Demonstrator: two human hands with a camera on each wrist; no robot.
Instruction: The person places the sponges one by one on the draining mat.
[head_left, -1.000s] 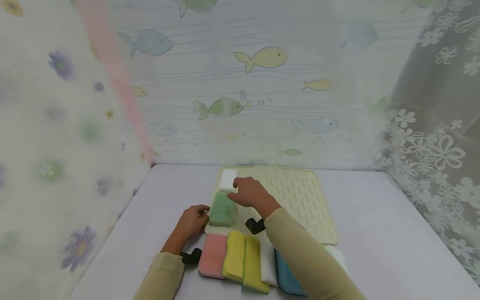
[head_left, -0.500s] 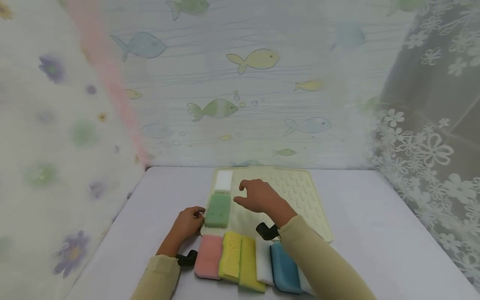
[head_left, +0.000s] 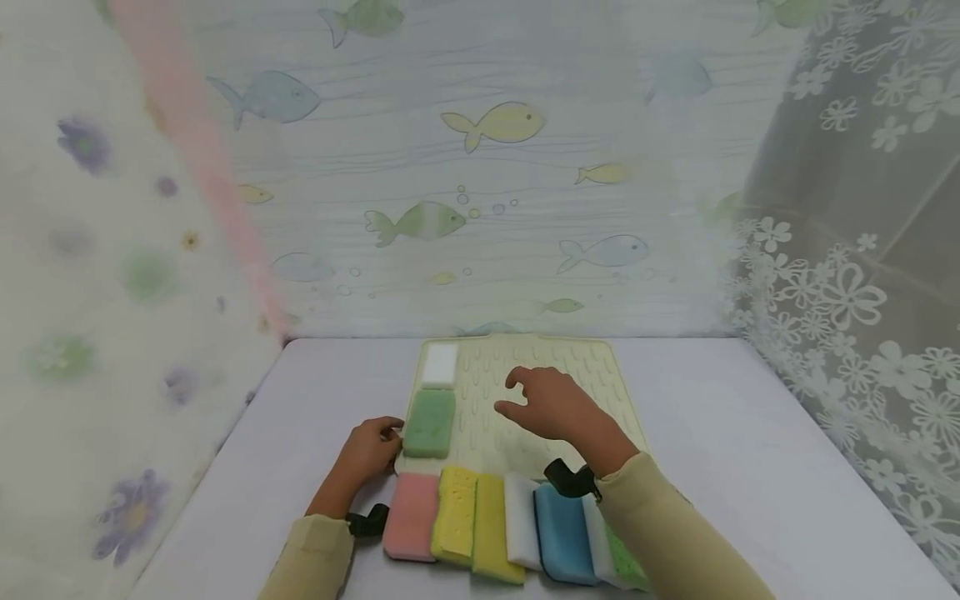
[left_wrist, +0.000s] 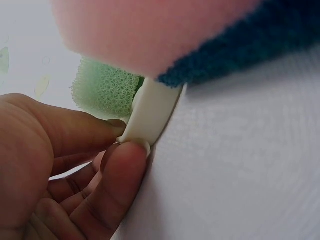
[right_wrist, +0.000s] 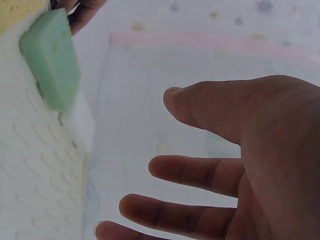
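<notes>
Before me, a white table [head_left: 705,433] carries a ridged cream mat [head_left: 480,421], lying flat with its back edge close to the tabletop's far edge. Six sponges line the mat's near side, side by side. From its near left corner rightward lie a pink sponge [head_left: 411,517] with a dark blue underside, a pitted yellow sponge [head_left: 454,517], a smoother yellow sponge [head_left: 497,533], a white sponge [head_left: 521,521] and a blue sponge [head_left: 564,533]. Last comes what appears to be a white-and-green sponge [head_left: 621,558], partly hidden from me by my right sleeve [head_left: 682,533].
</notes>
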